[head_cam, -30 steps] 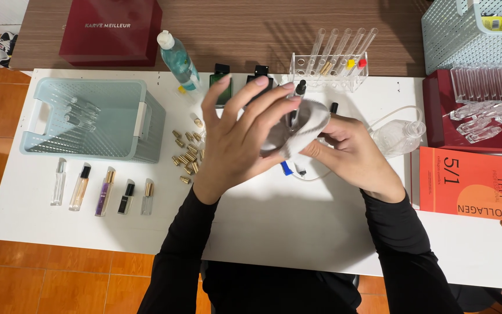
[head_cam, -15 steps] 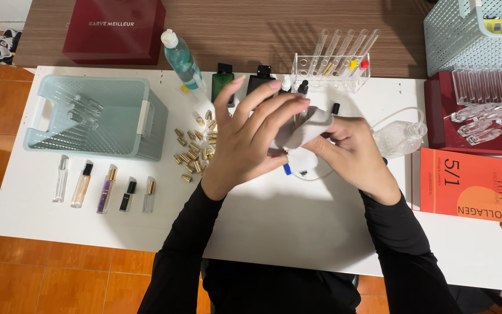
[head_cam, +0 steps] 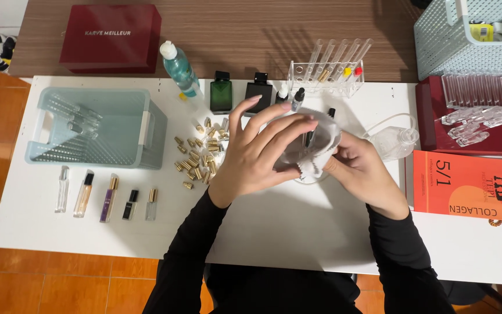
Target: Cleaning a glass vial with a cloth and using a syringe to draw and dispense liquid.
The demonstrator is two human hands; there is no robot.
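Both hands meet over the white table (head_cam: 297,227): the left hand (head_cam: 257,154) and right hand (head_cam: 362,168) each grip a pale cloth (head_cam: 321,145) (gold caps (head_cam: 196,160) lie just left).

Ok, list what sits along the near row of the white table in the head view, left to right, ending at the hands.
Clear vial → amber vial with black cap → purple vial with gold cap → black vial → clear vial with gold cap → left hand → white cloth → right hand.
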